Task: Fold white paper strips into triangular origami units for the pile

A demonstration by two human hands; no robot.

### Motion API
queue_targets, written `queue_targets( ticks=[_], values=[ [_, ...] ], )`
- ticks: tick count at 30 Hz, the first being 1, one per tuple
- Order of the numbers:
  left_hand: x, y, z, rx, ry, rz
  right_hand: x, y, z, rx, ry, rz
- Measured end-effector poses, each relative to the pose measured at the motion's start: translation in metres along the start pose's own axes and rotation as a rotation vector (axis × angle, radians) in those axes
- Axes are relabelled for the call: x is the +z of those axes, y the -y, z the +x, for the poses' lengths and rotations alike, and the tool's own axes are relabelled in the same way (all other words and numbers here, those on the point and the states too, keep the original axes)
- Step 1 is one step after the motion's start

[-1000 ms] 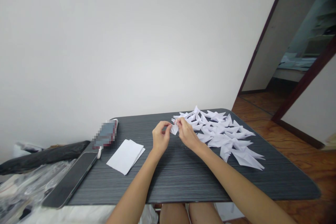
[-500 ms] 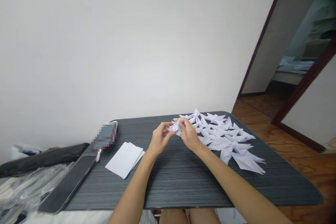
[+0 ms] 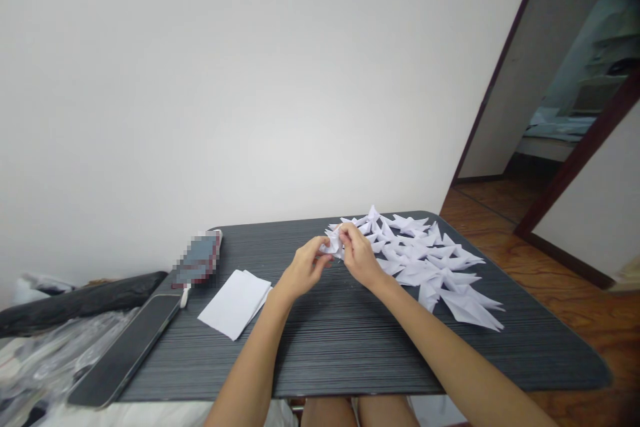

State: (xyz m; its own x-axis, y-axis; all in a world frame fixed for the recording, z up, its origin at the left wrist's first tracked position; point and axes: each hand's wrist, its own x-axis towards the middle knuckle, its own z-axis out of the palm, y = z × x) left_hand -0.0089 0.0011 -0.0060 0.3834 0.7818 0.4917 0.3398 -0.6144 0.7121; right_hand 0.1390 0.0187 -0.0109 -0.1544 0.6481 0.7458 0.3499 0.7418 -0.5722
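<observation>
A small white folded paper [image 3: 334, 242] is held up between my two hands above the middle of the dark table. My left hand [image 3: 309, 265] pinches its left side with thumb and fingers. From the right, my right hand [image 3: 358, 255] grips it, fingers bent round its upper edge and hiding part of it. Just beyond and to the right lie several white folded paper boats [image 3: 415, 253], pointed at their ends and crowded together. To the left of my left forearm, a few flat white paper sheets [image 3: 235, 303] lie stacked.
The dark striped table [image 3: 350, 347] stands against a white wall. At its left edge lie a smartphone [image 3: 127, 350] and a blurred-out object [image 3: 199, 259]. Beyond that edge are a black roll [image 3: 85, 300] and clear plastic wrapping [image 3: 75, 343]. A doorway opens at the right.
My left fingers have shifted slightly on the folded paper, spreading a little lower along its left side. My right hand has kept its grip, and the view has moved only slightly.
</observation>
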Motion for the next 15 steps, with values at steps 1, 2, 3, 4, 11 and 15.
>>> queue_targets(
  ticks=[1, 2, 3, 4, 11, 15],
  values=[
    [0.0004, 0.0013, -0.0001, 0.007, 0.004, 0.028, 0.0004, 0.0001, -0.0002, -0.005, 0.001, 0.000],
    [0.0008, 0.0026, 0.0000, 0.009, -0.002, 0.052, 0.0006, 0.0002, -0.0003, -0.008, 0.001, 0.000],
    [0.0012, 0.0036, 0.0001, 0.006, -0.013, 0.070, 0.0008, 0.0004, -0.0004, -0.010, 0.000, 0.001],
    [0.0017, 0.0042, 0.0002, 0.000, -0.028, 0.077, 0.0009, 0.0005, -0.0004, -0.011, -0.003, 0.004],
    [0.0022, -0.0019, 0.0022, -0.103, -0.040, -0.184, -0.0005, -0.0004, 0.0001, 0.024, -0.016, 0.024],
    [0.0003, -0.0022, 0.0030, -0.127, -0.081, -0.187, -0.0036, -0.0014, 0.0021, 0.024, 0.022, 0.037]
  ],
)
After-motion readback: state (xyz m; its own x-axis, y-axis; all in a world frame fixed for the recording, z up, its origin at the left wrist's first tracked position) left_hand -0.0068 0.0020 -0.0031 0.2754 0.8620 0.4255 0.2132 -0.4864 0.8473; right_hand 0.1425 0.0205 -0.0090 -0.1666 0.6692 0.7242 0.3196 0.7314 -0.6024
